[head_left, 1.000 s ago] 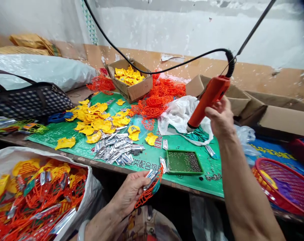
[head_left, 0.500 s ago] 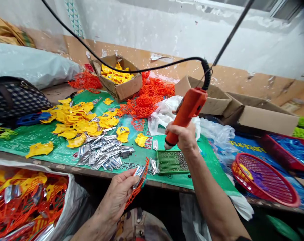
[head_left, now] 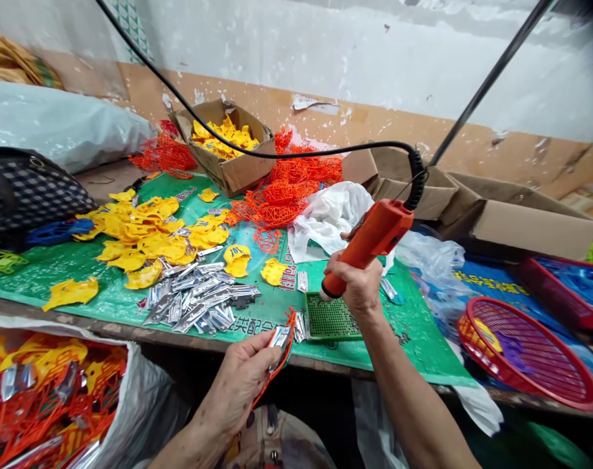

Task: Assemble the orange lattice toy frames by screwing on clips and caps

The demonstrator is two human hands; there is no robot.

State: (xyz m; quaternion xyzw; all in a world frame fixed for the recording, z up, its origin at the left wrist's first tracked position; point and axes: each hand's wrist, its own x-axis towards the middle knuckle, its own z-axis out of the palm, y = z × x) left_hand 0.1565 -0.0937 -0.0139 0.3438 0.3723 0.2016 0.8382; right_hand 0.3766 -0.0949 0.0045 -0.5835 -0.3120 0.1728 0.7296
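My right hand is wrapped round an orange electric screwdriver, whose tip points down and left above a green perforated screw tray. A coiled black cable runs from the tool's back end. In front of my body, my left hand pinches an orange plastic mesh piece with a shiny metal plate against it. Most of the mesh piece is hidden behind my fingers. Beside the tray lie a few loose metal plates. A larger heap of metal plates spreads left of it.
Yellow plastic pieces are piled at the left, and a carton of them stands behind. Orange mesh pieces fill the back middle. A red basket sits at right. A white sack of parts stands at lower left.
The screwdriver has tilted further over, its back end lower and more to the right. My left hand has shifted slightly right with the mesh piece and plate. The view has moved a little.
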